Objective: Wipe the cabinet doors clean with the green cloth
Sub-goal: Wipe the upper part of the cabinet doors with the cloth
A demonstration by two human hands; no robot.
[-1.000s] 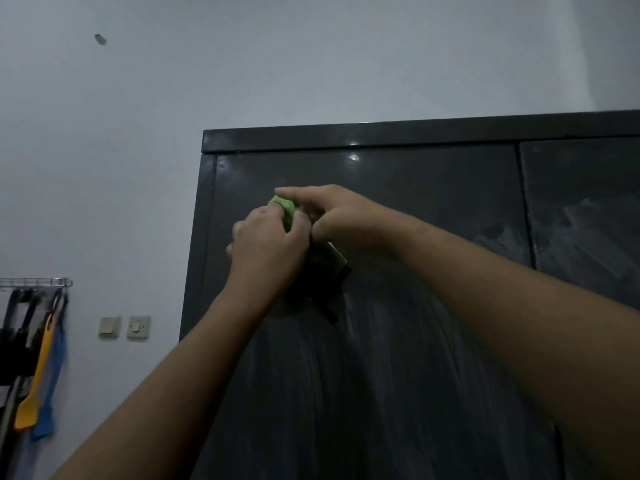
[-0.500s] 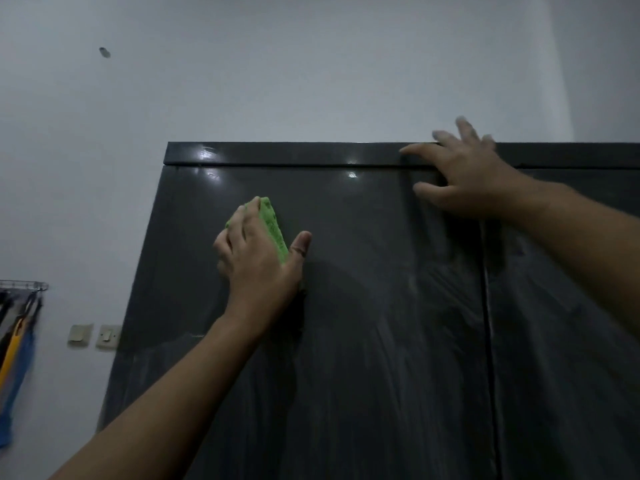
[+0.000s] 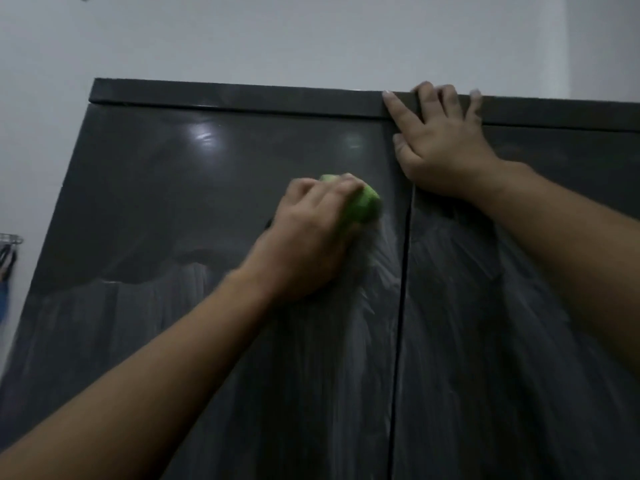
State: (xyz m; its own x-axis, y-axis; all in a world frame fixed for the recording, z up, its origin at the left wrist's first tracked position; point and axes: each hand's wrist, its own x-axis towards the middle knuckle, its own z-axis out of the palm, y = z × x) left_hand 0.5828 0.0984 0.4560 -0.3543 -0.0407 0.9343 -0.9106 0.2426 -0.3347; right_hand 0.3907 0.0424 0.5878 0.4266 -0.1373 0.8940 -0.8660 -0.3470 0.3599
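— Where to look for the green cloth point(image 3: 364, 202)?
— Just left of the seam point(image 3: 401, 306), bunched up and pressed against the left door point(image 3: 156, 202).
— Held how?
— Gripped by the left hand point(image 3: 308, 233), fingers curled over the top of it. Hard to tell about the thumb: blurred and hidden.
— And the right hand point(image 3: 440, 147)?
— Laid flat across the top of the seam, fingers spread. Fingertips up on the top rail point(image 3: 225, 97), palm mostly on the right door point(image 3: 554, 271).
— Any marks?
— Pale streaks point(image 3: 346, 323) fanning down on both sides of the seam. Darker, glossier, with two glares, higher up and left of the seam.
— Anything else?
— Above the seam, white wall point(image 3: 311, 36). Far left of the seam, a wire rack point(image 3: 10, 240), mostly cut off.
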